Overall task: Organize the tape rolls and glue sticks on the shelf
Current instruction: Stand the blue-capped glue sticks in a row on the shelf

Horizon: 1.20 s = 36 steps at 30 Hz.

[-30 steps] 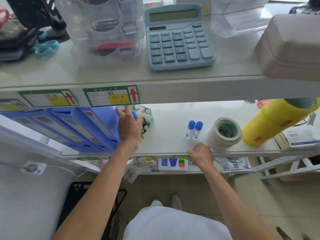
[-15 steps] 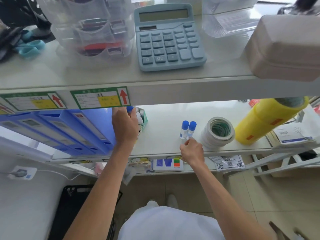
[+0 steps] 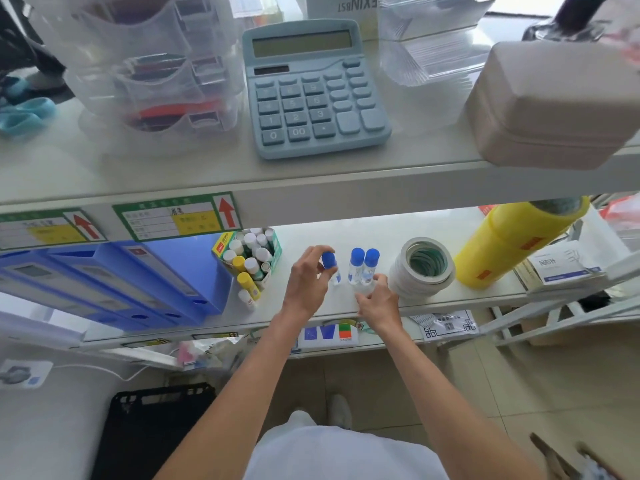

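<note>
On the white lower shelf my left hand holds a clear glue bottle with a blue cap, upright, just left of two matching blue-capped bottles standing side by side. My right hand rests at the base of that pair, fingers touching them. A stack of white tape rolls stands right of the pair. A small green box of several glue sticks sits to the left, with a yellow-capped glue stick and a white one lying at its front.
Blue file boxes fill the shelf's left. A big yellow roll lies at the right, with a white packet beyond. The upper shelf carries a blue calculator, clear drawers and a beige case. A black crate sits on the floor.
My left hand came away from the glue-stick box with a blue-capped bottle and moved right toward the pair. My right hand moved from the shelf edge up to the pair's base.
</note>
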{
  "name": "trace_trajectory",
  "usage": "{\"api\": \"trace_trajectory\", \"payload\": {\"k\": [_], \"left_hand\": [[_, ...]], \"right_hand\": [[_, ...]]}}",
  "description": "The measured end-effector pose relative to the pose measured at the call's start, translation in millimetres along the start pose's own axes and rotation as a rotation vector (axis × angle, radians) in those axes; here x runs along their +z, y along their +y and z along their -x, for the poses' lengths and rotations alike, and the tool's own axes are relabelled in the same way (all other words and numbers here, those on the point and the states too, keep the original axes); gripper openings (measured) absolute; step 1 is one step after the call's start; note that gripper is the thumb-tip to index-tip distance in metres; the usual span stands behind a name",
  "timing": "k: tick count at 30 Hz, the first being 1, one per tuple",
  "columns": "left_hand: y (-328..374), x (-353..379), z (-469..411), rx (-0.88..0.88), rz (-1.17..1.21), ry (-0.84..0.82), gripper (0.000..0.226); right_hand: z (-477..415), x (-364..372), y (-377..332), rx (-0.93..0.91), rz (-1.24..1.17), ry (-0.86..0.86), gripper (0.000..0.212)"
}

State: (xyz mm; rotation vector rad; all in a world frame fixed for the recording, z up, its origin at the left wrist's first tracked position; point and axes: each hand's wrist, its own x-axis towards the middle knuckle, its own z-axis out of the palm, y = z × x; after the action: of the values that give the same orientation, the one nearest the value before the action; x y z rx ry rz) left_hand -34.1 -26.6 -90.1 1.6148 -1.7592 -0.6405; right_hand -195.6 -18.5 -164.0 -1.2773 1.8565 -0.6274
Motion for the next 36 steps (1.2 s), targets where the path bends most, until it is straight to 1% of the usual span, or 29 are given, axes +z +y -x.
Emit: {"api": "trace_trajectory", "payload": {"k": [2, 4, 7, 10, 12, 15, 19, 24, 28, 30, 33, 36], "left_hand": [[1, 8, -3, -0.042, 0.032, -0.015, 0.028], [5, 14, -8, -0.087, 0.057, -0.064, 0.026], [1, 22, -13, -0.189, 0.086, -0.149, 0.03], [-14, 32, -12, -0.303, 0.115, -0.238, 0.036], [-22, 38, -10, -0.379, 0.152, -0.283, 0.036], [-26, 44, -11, -0.437, 0.228, -0.284, 0.032], [-25, 53, -14, -0.434, 0.257, -0.315, 0.037], [-26, 59, -15, -0.422, 0.25, -0.314, 0.038], [-25, 56, -16, -0.41, 0.24, -0.329, 0.037], [-24, 55, -15, -0.403, 0.223, -0.334, 0.038], [-22, 51, -9, -0.384, 0.179, -0.32, 0.042], [-25, 41, 2, -0.389, 0.143, -0.301, 0.047]], "right_hand": [[-1, -1, 1, -0.007, -0.008, -0.004, 0.04], [-2, -1, 1, -0.016, -0.02, -0.006, 0.036], [-2, -1, -2, -0.032, -0.018, -0.002, 0.033], [-1, -4, -5, -0.051, -0.009, 0.001, 0.035], [0, -5, -6, -0.057, -0.002, -0.014, 0.039], [-1, -5, -8, -0.061, 0.006, -0.024, 0.039], [-6, -7, -9, -0.068, 0.003, -0.027, 0.03], [-10, -9, -8, -0.051, -0.016, -0.041, 0.028], [-6, -9, -10, -0.031, -0.046, -0.01, 0.036], [-1, -9, -10, 0.009, -0.049, 0.022, 0.037], [8, -7, -9, 0.077, -0.02, 0.046, 0.027], [14, 4, -7, 0.043, 0.09, 0.0, 0.013]]}}
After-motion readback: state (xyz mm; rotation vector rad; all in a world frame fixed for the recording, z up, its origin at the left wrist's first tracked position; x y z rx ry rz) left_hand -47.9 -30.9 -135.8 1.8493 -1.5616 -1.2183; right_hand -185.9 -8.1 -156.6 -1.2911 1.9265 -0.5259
